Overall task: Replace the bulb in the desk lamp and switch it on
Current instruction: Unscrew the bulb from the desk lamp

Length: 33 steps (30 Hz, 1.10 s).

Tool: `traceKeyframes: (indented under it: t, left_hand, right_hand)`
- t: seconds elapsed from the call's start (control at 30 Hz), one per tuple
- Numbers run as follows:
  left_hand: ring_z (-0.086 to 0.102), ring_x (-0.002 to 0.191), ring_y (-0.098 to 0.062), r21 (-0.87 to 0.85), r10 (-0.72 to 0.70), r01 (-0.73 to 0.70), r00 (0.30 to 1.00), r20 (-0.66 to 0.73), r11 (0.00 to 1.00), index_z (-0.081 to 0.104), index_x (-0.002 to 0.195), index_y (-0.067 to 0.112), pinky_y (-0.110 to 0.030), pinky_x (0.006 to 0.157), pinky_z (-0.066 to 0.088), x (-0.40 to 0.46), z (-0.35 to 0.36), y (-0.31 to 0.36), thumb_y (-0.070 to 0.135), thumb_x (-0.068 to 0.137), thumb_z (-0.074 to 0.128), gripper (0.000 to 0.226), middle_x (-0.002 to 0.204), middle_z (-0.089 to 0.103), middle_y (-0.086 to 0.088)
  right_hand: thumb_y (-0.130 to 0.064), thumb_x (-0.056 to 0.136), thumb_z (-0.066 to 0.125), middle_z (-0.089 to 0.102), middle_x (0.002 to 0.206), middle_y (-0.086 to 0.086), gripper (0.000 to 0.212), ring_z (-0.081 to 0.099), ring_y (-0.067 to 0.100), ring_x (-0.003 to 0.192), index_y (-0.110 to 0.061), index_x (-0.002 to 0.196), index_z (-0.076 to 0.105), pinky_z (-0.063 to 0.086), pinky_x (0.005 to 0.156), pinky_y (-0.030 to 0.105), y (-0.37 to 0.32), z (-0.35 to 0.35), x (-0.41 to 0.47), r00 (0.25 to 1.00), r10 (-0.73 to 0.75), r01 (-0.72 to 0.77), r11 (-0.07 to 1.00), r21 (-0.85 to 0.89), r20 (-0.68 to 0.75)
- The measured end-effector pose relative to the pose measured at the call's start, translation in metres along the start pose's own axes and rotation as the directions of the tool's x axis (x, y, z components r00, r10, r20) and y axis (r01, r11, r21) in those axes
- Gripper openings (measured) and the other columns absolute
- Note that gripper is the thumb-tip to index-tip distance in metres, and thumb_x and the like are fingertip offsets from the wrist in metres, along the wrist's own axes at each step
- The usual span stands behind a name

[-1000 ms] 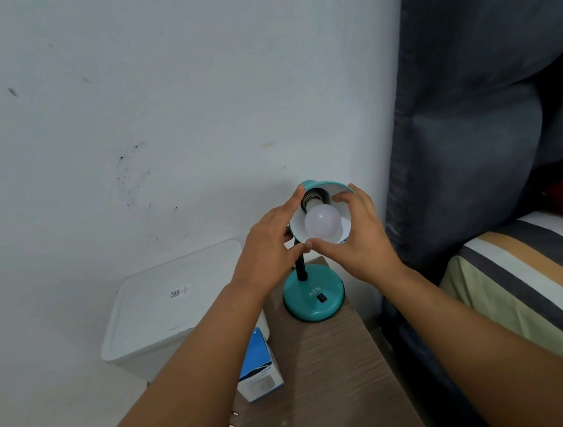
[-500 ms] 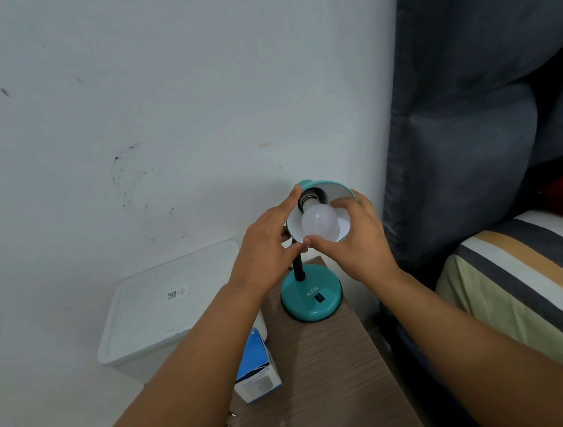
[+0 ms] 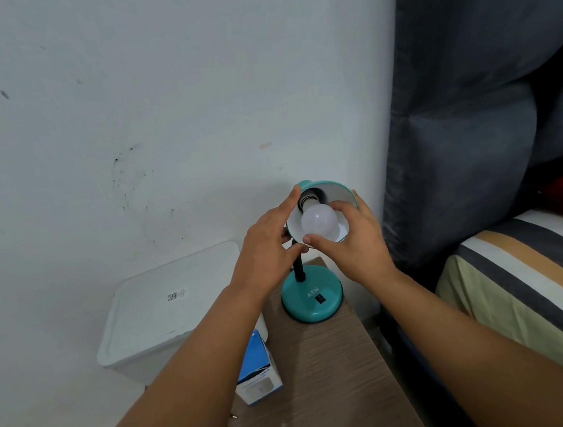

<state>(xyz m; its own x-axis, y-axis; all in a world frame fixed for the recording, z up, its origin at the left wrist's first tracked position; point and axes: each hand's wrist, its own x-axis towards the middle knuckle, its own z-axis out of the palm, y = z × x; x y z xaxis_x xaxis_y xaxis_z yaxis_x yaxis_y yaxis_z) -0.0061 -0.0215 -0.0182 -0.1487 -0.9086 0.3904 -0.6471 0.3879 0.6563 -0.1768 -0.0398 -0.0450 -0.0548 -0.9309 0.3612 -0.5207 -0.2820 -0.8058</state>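
A teal desk lamp stands at the far end of a wooden side table, its round base (image 3: pixel 312 298) carrying a black rocker switch (image 3: pixel 320 299). The teal shade (image 3: pixel 331 189) faces me, white inside. A frosted white bulb (image 3: pixel 319 222) sits in the dark socket and is unlit. My left hand (image 3: pixel 266 249) holds the left rim of the shade, fingers curled around it. My right hand (image 3: pixel 351 241) wraps the bulb from the right, thumb under it and fingertips on its top.
A blue and white bulb box (image 3: pixel 257 374) lies on the wooden table (image 3: pixel 323 381), partly under my left forearm. A white lidded bin (image 3: pixel 165 310) stands left of the table. A striped bed (image 3: pixel 527 282) and dark curtain (image 3: pixel 468 92) fill the right. A plug's pins (image 3: pixel 232 423) show at the table's left edge.
Both hands stay on the lamp head. My right thumb and fingers have shifted slightly around the bulb. The lamp has not moved.
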Motion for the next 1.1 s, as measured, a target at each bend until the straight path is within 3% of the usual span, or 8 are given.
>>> traceKeyframes:
  t: [0.2,0.3,0.4,0.53,0.7,0.8,0.9,1.1]
  left_hand:
    - [0.066,0.105,-0.012,0.021,0.004,-0.004,1.0,0.003,1.0,0.029,0.151,0.045,-0.02,0.095,0.053,0.0004,-0.0017,-0.0007,0.01,0.078,0.083,0.097,0.124,0.058,0.004]
    - [0.065,0.105,-0.01,0.036,0.008,-0.008,1.0,0.003,0.999,0.028,0.151,0.047,-0.017,0.094,0.051,0.0009,-0.001,-0.0001,0.014,0.08,0.082,0.095,0.126,0.057,0.006]
    - [0.064,0.105,-0.01,0.025,0.001,-0.001,1.0,0.005,1.0,0.029,0.151,0.045,-0.02,0.096,0.052,0.0008,-0.0013,0.0016,0.015,0.081,0.081,0.093,0.126,0.056,0.007]
    - [0.066,0.108,-0.013,-0.011,-0.026,0.026,1.0,0.009,1.0,0.03,0.15,0.047,-0.03,0.097,0.054,0.0016,-0.0027,0.001,0.01,0.078,0.083,0.097,0.13,0.059,0.003]
    - [0.065,0.106,-0.012,0.003,-0.027,0.027,1.0,0.012,1.0,0.029,0.15,0.048,-0.032,0.097,0.055,0.0032,-0.0003,0.0015,0.009,0.078,0.082,0.097,0.128,0.059,0.003]
    - [0.065,0.106,-0.012,0.024,-0.013,0.013,1.0,0.006,1.0,0.029,0.15,0.048,-0.03,0.097,0.054,0.0025,0.0005,0.0009,0.013,0.08,0.082,0.096,0.128,0.058,0.005]
    - [0.065,0.106,-0.012,0.023,-0.009,0.009,1.0,0.004,1.0,0.029,0.151,0.047,-0.03,0.097,0.054,0.0022,-0.0001,0.0015,0.015,0.081,0.082,0.093,0.128,0.059,0.004]
    - [0.065,0.107,-0.013,0.024,0.0,0.0,1.0,0.01,1.0,0.029,0.151,0.046,-0.032,0.097,0.054,0.0005,-0.0011,-0.0015,0.011,0.079,0.083,0.097,0.129,0.059,0.002]
  right_hand:
    - [-0.043,0.075,0.079,0.027,0.155,0.0,0.073,0.036,0.02,0.138,-0.035,0.137,0.042,0.039,0.11,0.042,0.0045,-0.0034,-0.0006,0.995,-0.086,0.085,0.996,0.016,0.055]
    - [-0.051,0.068,0.081,0.032,0.153,-0.001,0.086,0.037,0.018,0.137,-0.03,0.139,0.037,0.041,0.108,0.04,0.0033,-0.0024,-0.0005,0.999,-0.033,0.033,0.999,0.005,0.031]
    - [-0.057,0.064,0.081,0.04,0.147,0.002,0.077,0.043,0.02,0.131,-0.029,0.127,0.045,0.046,0.103,0.042,0.0015,-0.0002,0.0008,1.0,0.003,-0.003,1.0,-0.025,-0.006]
    - [-0.044,0.07,0.082,0.034,0.153,0.001,0.066,0.027,0.015,0.142,-0.033,0.126,0.05,0.032,0.104,0.026,0.0054,-0.0011,0.0024,0.998,-0.06,0.059,0.998,0.037,0.017]
    - [-0.039,0.074,0.081,0.032,0.152,0.0,0.071,0.034,0.02,0.138,-0.036,0.134,0.044,0.04,0.109,0.041,0.0084,-0.0042,0.001,0.994,-0.102,0.1,0.994,0.054,0.033]
    - [-0.05,0.068,0.082,0.034,0.152,0.0,0.086,0.036,0.018,0.138,-0.028,0.139,0.039,0.04,0.108,0.039,0.0067,-0.003,0.0002,0.999,-0.044,0.044,0.999,0.028,0.016]
    - [-0.057,0.064,0.081,0.038,0.148,0.002,0.077,0.044,0.02,0.13,-0.029,0.128,0.048,0.046,0.102,0.041,0.0039,-0.0009,0.0007,1.0,0.01,-0.01,1.0,0.011,-0.005]
    - [-0.027,0.078,0.078,0.019,0.158,-0.001,0.07,0.027,0.016,0.142,-0.037,0.138,0.042,0.034,0.11,0.032,0.0047,-0.0025,-0.0042,0.994,-0.097,0.093,0.992,0.086,0.041]
